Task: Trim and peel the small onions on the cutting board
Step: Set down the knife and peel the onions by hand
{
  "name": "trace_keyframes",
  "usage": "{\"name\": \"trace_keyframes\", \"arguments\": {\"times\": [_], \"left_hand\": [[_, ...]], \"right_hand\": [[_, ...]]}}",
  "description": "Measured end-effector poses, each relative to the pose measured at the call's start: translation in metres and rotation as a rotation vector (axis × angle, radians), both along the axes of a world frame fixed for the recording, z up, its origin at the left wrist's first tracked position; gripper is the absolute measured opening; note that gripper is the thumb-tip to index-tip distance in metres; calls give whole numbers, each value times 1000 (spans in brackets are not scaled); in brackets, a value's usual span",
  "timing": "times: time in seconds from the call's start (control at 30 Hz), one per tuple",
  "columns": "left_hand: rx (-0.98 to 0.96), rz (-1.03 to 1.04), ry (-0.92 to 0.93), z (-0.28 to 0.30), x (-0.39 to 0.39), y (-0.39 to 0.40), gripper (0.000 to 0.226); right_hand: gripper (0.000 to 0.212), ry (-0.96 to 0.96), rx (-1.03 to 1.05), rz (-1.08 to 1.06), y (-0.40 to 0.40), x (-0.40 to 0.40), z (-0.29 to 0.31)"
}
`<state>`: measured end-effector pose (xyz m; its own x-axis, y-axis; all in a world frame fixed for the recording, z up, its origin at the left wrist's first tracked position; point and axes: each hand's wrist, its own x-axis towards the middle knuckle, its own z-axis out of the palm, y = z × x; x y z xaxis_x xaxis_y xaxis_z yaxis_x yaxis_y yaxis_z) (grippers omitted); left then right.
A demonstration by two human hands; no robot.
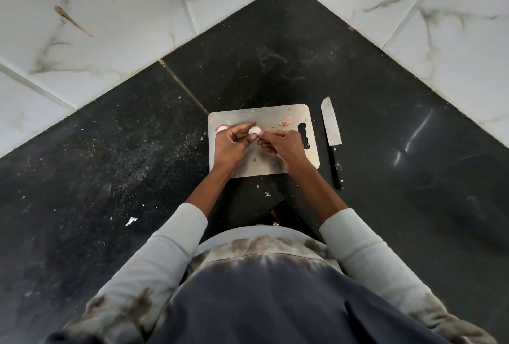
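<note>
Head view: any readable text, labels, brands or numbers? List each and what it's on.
None readable.
Knife: no brand mark shows on the blade; the black handle shows only pale rivets.
Cutting board: plain metal, no print.
Wall tiles and the dark counter: only veining, stains and scraps.
Shirt: tie-dye pattern, no lettering.

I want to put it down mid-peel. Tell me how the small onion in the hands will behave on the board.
The small onion looks round, so it may roll on the flat steel cutting board. Its pale, peeled surface is probably slick. It seems light, since the left hand holds it by the fingertips.
</note>
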<state>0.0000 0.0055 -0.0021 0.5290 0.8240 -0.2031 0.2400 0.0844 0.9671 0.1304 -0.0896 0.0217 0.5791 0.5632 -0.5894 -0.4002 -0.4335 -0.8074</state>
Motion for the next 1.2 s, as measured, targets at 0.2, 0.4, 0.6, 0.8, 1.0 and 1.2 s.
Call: {"name": "trace_keyframes", "arguments": {"times": [0.2,0.4,0.6,0.8,1.0,1.2], "left_hand": [[82,-48,33,4,1,5,34],[88,-57,25,0,2,6,34],[88,-54,36,0,4,6,33],[111,-51,36,1,7,5,32],[35,-73,14,6,8,4,29],[-140,-57,-82,4,4,8,31]], "right_hand": [[20,24,11,1,-1,2,4],[16,-76,10,14,-1,1,10],[14,-168,-19,1,1,-2,11],[19,-280,-63,-35,6,-5,2],[17,-346,-47,32,4,0,2],[15,-304,17,140,4,12,3]]}}
